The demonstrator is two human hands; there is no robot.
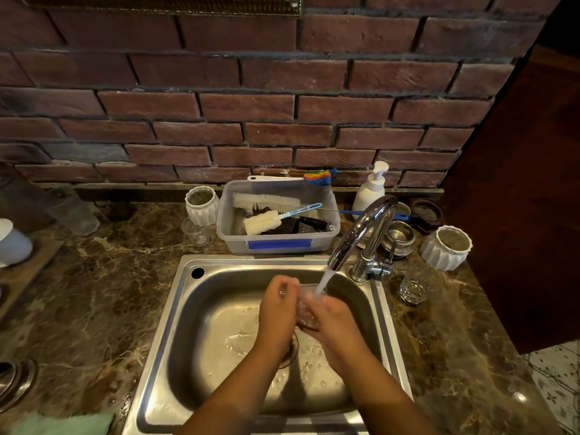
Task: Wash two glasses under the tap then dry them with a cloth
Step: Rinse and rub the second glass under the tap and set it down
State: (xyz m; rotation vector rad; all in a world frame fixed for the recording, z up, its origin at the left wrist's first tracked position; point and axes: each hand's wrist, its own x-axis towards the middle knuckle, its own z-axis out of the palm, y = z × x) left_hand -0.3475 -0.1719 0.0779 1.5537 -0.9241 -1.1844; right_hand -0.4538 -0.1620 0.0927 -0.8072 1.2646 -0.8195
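Over the steel sink (185, 312) both my hands hold a clear glass (306, 304) under the running water. My left hand (277, 309) wraps its left side, my right hand (334, 324) its right side and bottom. Water falls from the chrome tap (364, 233) into the glass's mouth. A second clear glass (413, 287) stands upright on the counter right of the tap. A pale green cloth (62, 423) lies at the bottom left corner of the counter.
Behind the sink stands a plastic tub (279, 243) with brushes and sponges. A soap pump bottle (370, 189), steel bowls (398, 238) and white ribbed pots (445, 246) crowd the back right. A small glass (197, 233) stands at the tub's left.
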